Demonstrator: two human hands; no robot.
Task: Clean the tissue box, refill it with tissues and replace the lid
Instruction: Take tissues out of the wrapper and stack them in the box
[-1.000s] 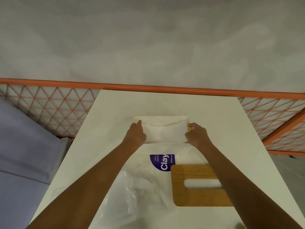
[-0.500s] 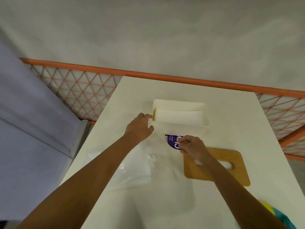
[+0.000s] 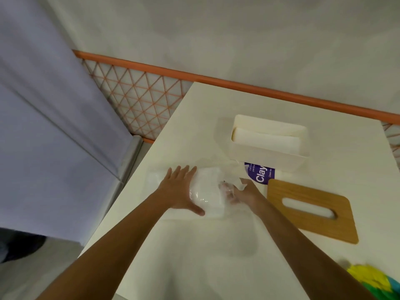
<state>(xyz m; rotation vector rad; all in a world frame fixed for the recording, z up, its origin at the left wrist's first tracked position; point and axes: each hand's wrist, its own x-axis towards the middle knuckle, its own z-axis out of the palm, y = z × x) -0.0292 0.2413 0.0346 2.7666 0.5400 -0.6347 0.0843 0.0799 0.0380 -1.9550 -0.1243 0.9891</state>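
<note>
A white tissue box (image 3: 270,161) stands open at the back of the table with a stack of white tissues (image 3: 265,138) inside. Its wooden lid (image 3: 311,211), with an oval slot, lies flat to the right, off the box. In front of the box lies a clear plastic tissue wrapper (image 3: 207,191) with a purple label (image 3: 259,176). My left hand (image 3: 179,189) rests flat on the wrapper's left side, fingers spread. My right hand (image 3: 240,193) is partly under the clear plastic and pinches the wrapper's torn edge.
The white table (image 3: 194,256) ends at the left beside an orange lattice rail (image 3: 138,100) and a lilac surface (image 3: 43,126). A yellow, green and blue duster (image 3: 376,280) lies at the table's front right corner.
Both hands left the box and came back to the plastic wrapper. The left hand now lies flat on it. My view swung to the left.
</note>
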